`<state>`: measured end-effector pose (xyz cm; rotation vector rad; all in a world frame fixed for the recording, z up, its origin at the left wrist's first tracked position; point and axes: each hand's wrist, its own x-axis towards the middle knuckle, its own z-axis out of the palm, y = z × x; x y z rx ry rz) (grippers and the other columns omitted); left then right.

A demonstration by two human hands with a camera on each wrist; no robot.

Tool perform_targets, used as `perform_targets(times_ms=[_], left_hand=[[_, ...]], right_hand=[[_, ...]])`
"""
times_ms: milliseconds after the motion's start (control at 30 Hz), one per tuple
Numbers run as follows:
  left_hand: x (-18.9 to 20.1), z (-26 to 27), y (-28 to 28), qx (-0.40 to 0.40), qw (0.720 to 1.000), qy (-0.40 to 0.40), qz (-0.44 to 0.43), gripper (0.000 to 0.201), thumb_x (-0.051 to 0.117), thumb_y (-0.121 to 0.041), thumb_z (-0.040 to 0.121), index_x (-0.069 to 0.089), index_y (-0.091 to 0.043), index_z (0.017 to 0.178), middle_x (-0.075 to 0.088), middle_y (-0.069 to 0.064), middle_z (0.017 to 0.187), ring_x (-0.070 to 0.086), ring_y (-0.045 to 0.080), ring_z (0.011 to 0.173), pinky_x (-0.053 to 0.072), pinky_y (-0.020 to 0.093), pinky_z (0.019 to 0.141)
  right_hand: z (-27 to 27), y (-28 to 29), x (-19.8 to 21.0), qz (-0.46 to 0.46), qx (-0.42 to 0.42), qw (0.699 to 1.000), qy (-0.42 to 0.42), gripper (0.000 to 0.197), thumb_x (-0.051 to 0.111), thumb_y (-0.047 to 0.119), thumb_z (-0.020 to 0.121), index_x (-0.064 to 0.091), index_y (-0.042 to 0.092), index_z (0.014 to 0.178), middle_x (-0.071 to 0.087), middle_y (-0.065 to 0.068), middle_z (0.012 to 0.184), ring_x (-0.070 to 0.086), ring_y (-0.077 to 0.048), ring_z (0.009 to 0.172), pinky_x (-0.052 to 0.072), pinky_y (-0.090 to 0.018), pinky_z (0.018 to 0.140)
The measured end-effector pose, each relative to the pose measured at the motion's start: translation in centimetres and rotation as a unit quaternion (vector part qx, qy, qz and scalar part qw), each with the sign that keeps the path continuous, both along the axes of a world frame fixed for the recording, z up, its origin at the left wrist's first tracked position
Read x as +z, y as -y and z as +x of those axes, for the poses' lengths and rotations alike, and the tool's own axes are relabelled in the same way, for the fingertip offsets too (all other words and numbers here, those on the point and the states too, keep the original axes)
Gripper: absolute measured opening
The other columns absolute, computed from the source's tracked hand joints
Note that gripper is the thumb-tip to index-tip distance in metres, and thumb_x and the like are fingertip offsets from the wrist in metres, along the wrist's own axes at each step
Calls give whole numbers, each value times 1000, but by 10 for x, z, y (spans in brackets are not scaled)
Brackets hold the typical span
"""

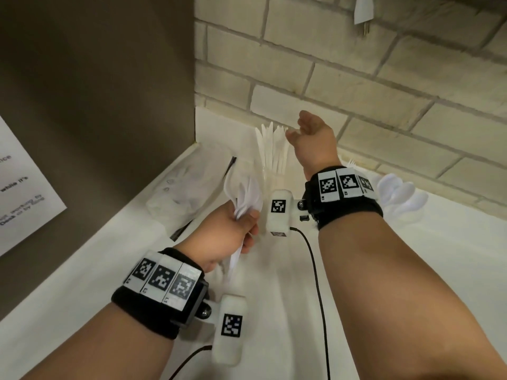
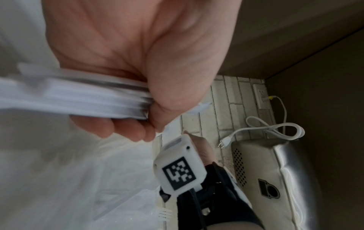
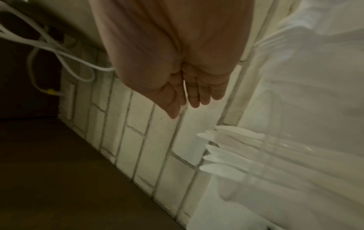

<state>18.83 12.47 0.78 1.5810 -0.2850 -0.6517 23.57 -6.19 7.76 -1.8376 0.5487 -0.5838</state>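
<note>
My left hand grips a bundle of white plastic cutlery above the white counter. The left wrist view shows the fingers of that hand curled round the bundle's stacked handles. My right hand is raised near the brick wall, fingers straight and empty, just right of a clear cup of white plastic knives. In the right wrist view that hand hangs apart from the knives.
A clear plastic bag lies at the counter's left by a brown panel. White spoons and forks stand behind my right wrist. A steel appliance, a white cord and a wall outlet are overhead.
</note>
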Motion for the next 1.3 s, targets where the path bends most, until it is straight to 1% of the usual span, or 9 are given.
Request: perform_targets(times_ms=[100, 200, 300, 467, 633, 733, 900, 1067, 1300], left_hand=[[3, 0, 3, -2, 1000, 6, -9, 21, 53, -24, 96, 52, -3, 91, 58, 0, 61, 53, 14, 51, 46, 28, 51], [6, -2, 4, -8, 1000, 10, -13, 21, 52, -23, 96, 54, -3, 92, 59, 2, 64, 54, 16, 56, 48, 33, 60], [9, -8, 5, 2, 1000, 12, -15, 26, 53, -24, 96, 55, 1, 98, 61, 4, 67, 58, 12, 55, 51, 26, 59], [21, -23, 8, -19, 999, 40, -9, 14, 51, -24, 96, 54, -14, 87, 59, 3, 72, 58, 10, 51, 53, 23, 51], [25, -33, 7, -81, 990, 111, -22, 16, 56, -24, 94, 55, -25, 78, 56, -12, 47, 50, 5, 44, 45, 17, 49], [19, -32, 7, -124, 987, 23, -103, 9, 54, -23, 93, 57, -21, 101, 60, -13, 63, 51, 10, 57, 49, 25, 58], [13, -29, 15, -109, 979, -83, -150, 54, 57, -39, 80, 52, -3, 120, 56, 4, 87, 57, 15, 66, 50, 35, 66], [18, -27, 26, -103, 982, -69, -143, 23, 51, -28, 93, 57, -9, 103, 57, 2, 83, 58, 15, 65, 51, 36, 69], [27, -25, 43, -86, 986, -70, -121, 19, 56, -29, 93, 62, -13, 101, 60, 1, 77, 57, 15, 60, 49, 35, 64]], right_hand=[[-19, -7, 20, -53, -17, 998, 36, 37, 60, 9, 91, 57, 14, 128, 60, 1, 130, 53, -11, 120, 43, -25, 103], [-52, -22, 32, -47, -2, 997, 60, 19, 61, 12, 90, 67, 20, 106, 65, 9, 99, 59, -2, 87, 48, -14, 80], [-86, -38, 27, -36, 51, 998, -24, 8, 69, 26, 86, 66, 19, 88, 64, 6, 78, 57, -7, 68, 48, -26, 70], [-117, -60, 2, -51, 96, 981, -159, 60, 77, 55, 68, 53, 26, 115, 61, 7, 100, 62, -9, 88, 53, -31, 77], [-128, -60, -12, -44, 85, 989, -109, 15, 66, 24, 86, 67, 16, 99, 67, 7, 92, 64, -2, 68, 50, -27, 70], [-133, -55, -15, -25, 82, 991, -99, 5, 63, 19, 88, 68, 19, 87, 68, 6, 87, 66, -11, 78, 52, -31, 75], [-137, -48, -14, 20, 76, 992, -94, 7, 59, 18, 91, 65, 15, 90, 65, 3, 82, 62, -13, 70, 49, -28, 62], [-141, -40, -15, 76, 45, 995, -47, 15, 61, 13, 91, 70, 12, 104, 67, -3, 83, 68, -16, 71, 50, -27, 59], [-146, -32, -13, 94, 18, 995, -18, 16, 60, 8, 91, 70, 14, 103, 66, -1, 73, 69, -15, 68, 53, -27, 60]])
